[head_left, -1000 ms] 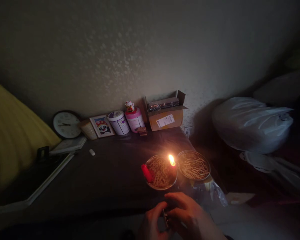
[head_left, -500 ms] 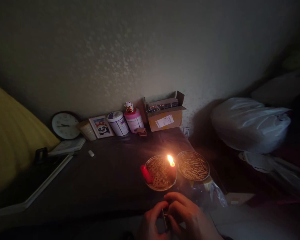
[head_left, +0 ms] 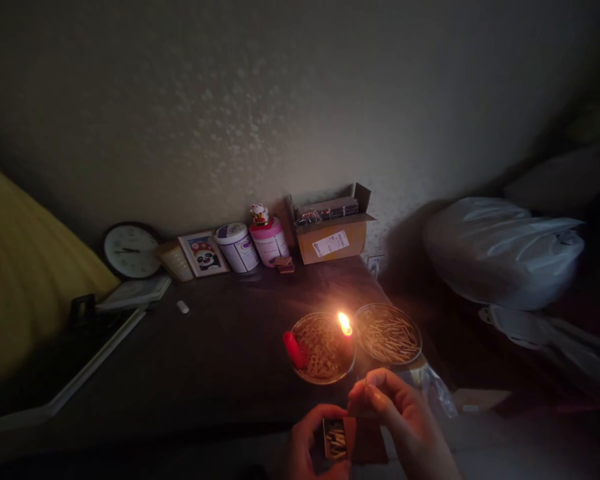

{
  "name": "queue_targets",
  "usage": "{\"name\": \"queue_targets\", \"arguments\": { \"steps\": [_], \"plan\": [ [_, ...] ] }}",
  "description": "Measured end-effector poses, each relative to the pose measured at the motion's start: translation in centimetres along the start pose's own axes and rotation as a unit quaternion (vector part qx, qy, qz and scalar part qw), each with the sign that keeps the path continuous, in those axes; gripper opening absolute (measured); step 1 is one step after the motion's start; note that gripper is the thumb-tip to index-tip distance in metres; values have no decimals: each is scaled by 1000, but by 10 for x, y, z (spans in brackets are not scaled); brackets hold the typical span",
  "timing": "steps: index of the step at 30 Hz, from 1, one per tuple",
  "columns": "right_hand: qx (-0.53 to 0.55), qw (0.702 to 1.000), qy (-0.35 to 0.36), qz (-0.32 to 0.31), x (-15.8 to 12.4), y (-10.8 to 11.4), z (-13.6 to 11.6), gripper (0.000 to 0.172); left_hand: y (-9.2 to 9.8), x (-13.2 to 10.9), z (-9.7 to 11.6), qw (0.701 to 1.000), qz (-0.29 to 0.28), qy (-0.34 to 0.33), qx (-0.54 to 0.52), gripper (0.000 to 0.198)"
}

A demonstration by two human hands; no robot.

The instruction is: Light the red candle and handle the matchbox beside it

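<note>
Down at the front, my left hand (head_left: 313, 443) grips a small matchbox (head_left: 365, 440) by its end. Its tray is partly slid out, and several matches (head_left: 336, 440) show inside. Just above the box, my right hand (head_left: 393, 407) is closed in a pinch; whatever lies between the fingertips is too small to make out. Beyond the hands stands a round bowl (head_left: 325, 383) of small brownish pieces. A red candle (head_left: 294, 350) leans at its left side, and a flame (head_left: 345, 325) burns at its right edge. A second round bowl (head_left: 387, 333) holds many thin sticks.
Along the wall stand a clock (head_left: 131, 250), a panda picture (head_left: 205, 255), two canisters, one white (head_left: 237, 248) and one pink-lidded (head_left: 270, 241) with a figurine, and an open cardboard box (head_left: 333, 240). A white plastic bag (head_left: 503, 253) bulges at the right.
My right hand has moved up and right, off the matchbox, with fingers pinched. The matchbox and the matches in its tray now show, tilted into view in my left hand.
</note>
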State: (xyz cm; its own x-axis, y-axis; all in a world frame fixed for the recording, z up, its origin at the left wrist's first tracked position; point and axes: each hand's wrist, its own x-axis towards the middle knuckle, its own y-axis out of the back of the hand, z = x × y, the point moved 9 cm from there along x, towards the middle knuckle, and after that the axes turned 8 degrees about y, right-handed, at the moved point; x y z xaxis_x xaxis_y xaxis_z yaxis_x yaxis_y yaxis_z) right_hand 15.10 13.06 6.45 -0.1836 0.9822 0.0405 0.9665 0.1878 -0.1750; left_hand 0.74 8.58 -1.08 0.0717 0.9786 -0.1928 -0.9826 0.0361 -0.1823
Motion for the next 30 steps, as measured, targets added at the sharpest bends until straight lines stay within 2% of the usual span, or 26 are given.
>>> {"name": "queue_targets", "arguments": {
  "steps": [5,7,9,12,14,16,18,20,21,23,26,30],
  "plan": [
    [105,993,-55,0,-9,-25,19,33,-23,18,-25,989,-32,94,-111,56],
    [119,992,-51,12,-11,-33,21,35,-28,26,-30,985,-25,125,-118,45],
    [134,989,-56,17,-11,-40,23,36,-29,29,-27,984,-12,132,-121,42],
    [185,978,-92,12,-12,-46,30,34,-29,19,-14,984,0,137,-116,51],
    [217,970,-113,13,-11,-44,34,31,-22,9,-7,984,40,147,-88,56],
    [235,964,-123,27,-10,-38,36,32,-17,3,1,988,51,142,-43,56],
    [244,960,-134,41,-8,-31,37,44,-16,4,6,993,21,115,-32,53],
    [247,958,-140,44,-7,-27,36,51,-14,8,16,996,-25,35,-81,55],
    [246,958,-138,44,-6,-26,36,50,-13,9,16,992,-45,22,-113,55],
    [242,961,-122,50,-4,-21,34,44,-13,10,9,981,-85,40,-173,43],
    [228,966,-97,74,-3,-12,32,37,-18,10,1,957,-111,98,-248,26],
    [196,975,-81,72,-2,-7,26,33,-26,9,12,917,-139,105,-360,31]
  ]
}}
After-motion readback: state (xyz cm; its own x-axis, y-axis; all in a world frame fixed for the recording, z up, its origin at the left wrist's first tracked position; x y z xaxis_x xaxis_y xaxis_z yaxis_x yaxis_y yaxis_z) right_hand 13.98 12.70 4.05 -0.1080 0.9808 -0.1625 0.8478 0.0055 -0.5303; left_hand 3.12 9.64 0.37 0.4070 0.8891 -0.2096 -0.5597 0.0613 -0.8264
